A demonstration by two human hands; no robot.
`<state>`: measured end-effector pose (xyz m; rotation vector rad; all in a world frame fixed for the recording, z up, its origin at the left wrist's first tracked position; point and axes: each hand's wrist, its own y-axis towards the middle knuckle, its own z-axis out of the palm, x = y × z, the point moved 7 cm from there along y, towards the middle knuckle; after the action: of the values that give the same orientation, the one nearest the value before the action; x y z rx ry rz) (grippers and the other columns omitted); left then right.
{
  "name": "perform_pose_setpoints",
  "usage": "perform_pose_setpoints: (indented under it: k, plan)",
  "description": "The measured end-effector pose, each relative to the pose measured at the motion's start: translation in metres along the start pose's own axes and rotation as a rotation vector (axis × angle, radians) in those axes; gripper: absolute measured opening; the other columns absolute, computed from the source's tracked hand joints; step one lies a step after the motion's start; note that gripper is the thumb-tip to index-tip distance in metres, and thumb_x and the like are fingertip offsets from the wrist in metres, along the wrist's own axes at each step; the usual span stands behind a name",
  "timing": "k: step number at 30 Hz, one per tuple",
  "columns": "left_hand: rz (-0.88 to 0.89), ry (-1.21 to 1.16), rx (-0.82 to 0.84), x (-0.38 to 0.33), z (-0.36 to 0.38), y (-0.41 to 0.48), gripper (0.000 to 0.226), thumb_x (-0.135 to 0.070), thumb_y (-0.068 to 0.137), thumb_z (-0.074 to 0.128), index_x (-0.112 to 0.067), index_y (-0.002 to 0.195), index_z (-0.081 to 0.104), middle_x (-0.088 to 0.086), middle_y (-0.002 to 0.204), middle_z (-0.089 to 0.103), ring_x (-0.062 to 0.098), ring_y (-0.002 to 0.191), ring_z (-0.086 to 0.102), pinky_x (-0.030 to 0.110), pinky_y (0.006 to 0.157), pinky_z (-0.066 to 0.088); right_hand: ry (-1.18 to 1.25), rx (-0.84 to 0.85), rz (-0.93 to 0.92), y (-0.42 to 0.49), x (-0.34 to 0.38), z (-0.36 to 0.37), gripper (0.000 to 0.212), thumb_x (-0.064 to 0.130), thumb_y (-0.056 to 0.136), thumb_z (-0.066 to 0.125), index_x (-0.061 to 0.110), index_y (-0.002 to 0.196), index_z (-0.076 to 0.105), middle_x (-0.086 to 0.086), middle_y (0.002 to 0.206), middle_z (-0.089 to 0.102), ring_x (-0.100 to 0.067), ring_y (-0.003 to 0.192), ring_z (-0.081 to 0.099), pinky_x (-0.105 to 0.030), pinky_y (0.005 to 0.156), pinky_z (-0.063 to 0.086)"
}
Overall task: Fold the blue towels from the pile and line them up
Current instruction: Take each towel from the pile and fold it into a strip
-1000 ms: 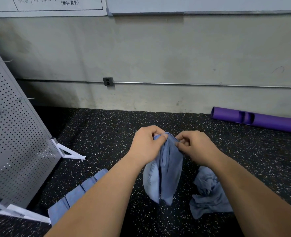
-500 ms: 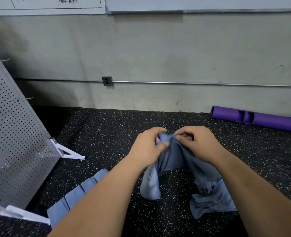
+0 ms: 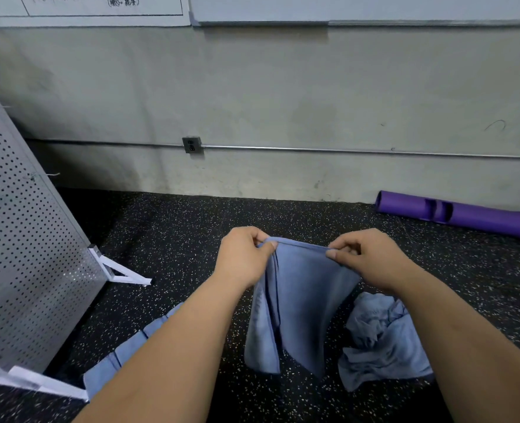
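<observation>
A blue towel hangs in the air above the dark speckled floor, stretched along its top edge between both hands. My left hand pinches its left top corner and my right hand pinches the top edge further right. A crumpled pile of blue towels lies on the floor at the lower right, partly hidden by my right forearm. A row of folded blue towels lies on the floor at the lower left, mostly covered by my left forearm.
A perforated metal panel on white feet leans at the left. A purple roller lies along the grey wall at the right. A conduit with an outlet box runs along the wall.
My hands have moved apart, the right one sliding rightward along the towel's top edge. The bunched towel has spread open between them.
</observation>
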<state>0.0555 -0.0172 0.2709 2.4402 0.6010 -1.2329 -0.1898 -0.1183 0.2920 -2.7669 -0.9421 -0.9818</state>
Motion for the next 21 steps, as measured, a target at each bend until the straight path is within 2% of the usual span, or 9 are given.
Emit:
perform_pose_setpoints:
  k: [2,5,9,13,16,19,21]
  plan:
    - [-0.016,0.028,-0.007,0.004,-0.004,0.000,0.015,-0.031,0.093,0.080,-0.025,0.081,0.074,-0.011,0.077,0.071,0.006,0.069,0.062,0.022,0.062,0.043,-0.009,-0.012,0.014,-0.001,-0.003,-0.006,0.005,0.036,0.089,0.083,0.035,0.085,0.081,0.024,0.070,0.069,0.004,0.061,0.058,-0.015,0.061,0.041]
    - [-0.028,0.078,-0.031,0.009,-0.011,0.001,0.016,-0.030,0.096,0.077,-0.025,0.080,0.073,-0.009,0.079,0.072,0.007,0.073,0.065,0.022,0.062,0.043,0.060,0.013,0.054,-0.003,-0.008,-0.005,0.009,0.034,0.089,0.084,0.033,0.081,0.080,0.012,0.071,0.073,0.001,0.059,0.059,-0.025,0.065,0.051]
    - [-0.067,0.122,-0.066,0.015,-0.019,0.004,0.017,-0.030,0.096,0.075,-0.023,0.081,0.074,-0.009,0.079,0.072,0.015,0.081,0.068,0.027,0.071,0.047,0.127,0.018,0.053,-0.006,-0.005,-0.005,0.010,0.032,0.091,0.083,0.028,0.083,0.080,0.000,0.066,0.070,-0.003,0.056,0.053,-0.027,0.062,0.047]
    - [-0.094,0.096,-0.032,0.019,-0.017,0.003,0.012,-0.029,0.095,0.077,-0.026,0.084,0.073,-0.009,0.081,0.072,0.013,0.083,0.068,0.028,0.075,0.050,0.425,-0.003,0.055,-0.009,0.002,-0.008,0.005,0.019,0.098,0.076,0.021,0.099,0.080,0.004,0.057,0.056,-0.010,0.057,0.049,-0.022,0.057,0.044]
    - [-0.102,0.022,-0.002,0.021,-0.015,0.003,0.007,-0.024,0.091,0.080,-0.028,0.090,0.074,-0.010,0.084,0.073,0.012,0.080,0.068,0.026,0.074,0.053,0.681,-0.041,0.132,-0.010,0.003,-0.009,0.014,0.010,0.101,0.069,0.015,0.106,0.081,-0.003,0.069,0.066,-0.010,0.059,0.056,-0.019,0.054,0.050]
    - [-0.093,-0.062,0.041,0.022,-0.010,0.003,0.016,-0.019,0.088,0.082,-0.033,0.095,0.075,-0.009,0.086,0.074,0.012,0.076,0.067,0.027,0.074,0.056,0.785,0.024,0.198,-0.010,0.002,0.000,0.022,0.002,0.101,0.066,0.014,0.105,0.083,-0.003,0.076,0.071,-0.016,0.071,0.065,-0.024,0.069,0.062]
    - [-0.067,-0.110,0.068,0.019,-0.007,0.003,0.021,-0.018,0.087,0.084,-0.034,0.097,0.076,-0.007,0.087,0.076,0.013,0.076,0.068,0.031,0.079,0.059,0.796,0.077,0.196,-0.010,0.004,0.006,0.029,-0.004,0.100,0.064,0.016,0.106,0.084,-0.004,0.083,0.074,-0.018,0.079,0.068,-0.030,0.080,0.065]
